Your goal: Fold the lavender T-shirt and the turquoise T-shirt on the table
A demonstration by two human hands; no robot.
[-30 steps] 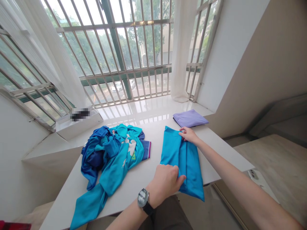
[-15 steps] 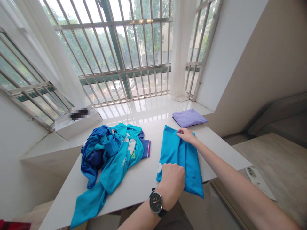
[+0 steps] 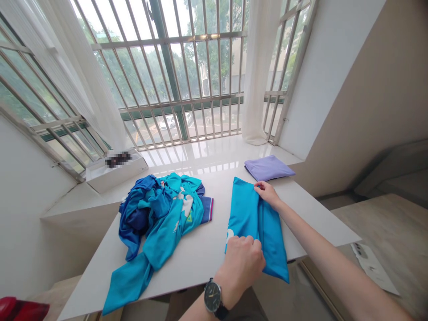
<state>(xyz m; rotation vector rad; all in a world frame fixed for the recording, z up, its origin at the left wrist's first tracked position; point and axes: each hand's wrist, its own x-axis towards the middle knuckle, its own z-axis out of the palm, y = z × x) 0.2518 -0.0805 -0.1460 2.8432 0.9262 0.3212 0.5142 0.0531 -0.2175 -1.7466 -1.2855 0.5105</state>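
In the head view, a folded teal garment point(image 3: 247, 214) lies lengthwise on a white tabletop point(image 3: 310, 214), its lower end jutting past the table's near edge. The left hand point(image 3: 241, 263), with a black-strapped wristwatch point(image 3: 212, 295) on its wrist, is curled and closed on the garment's lower part, fingers gripping the cloth. The right hand point(image 3: 267, 194) is at the upper end, its fingers bent and pinching the fabric along the fold. Just left of the garment, a crumpled heap of blue and teal clothes point(image 3: 163, 214) sprawls across the table, one long teal length trailing toward the near edge. Beyond the right hand, a folded lilac cloth point(image 3: 269, 167) lies on the glossy white windowsill point(image 3: 187, 156). A white box point(image 3: 117, 169) with a blurred top stands on the sill at left, below barred windows point(image 3: 167, 76) and sheer white curtains point(image 3: 259, 76).
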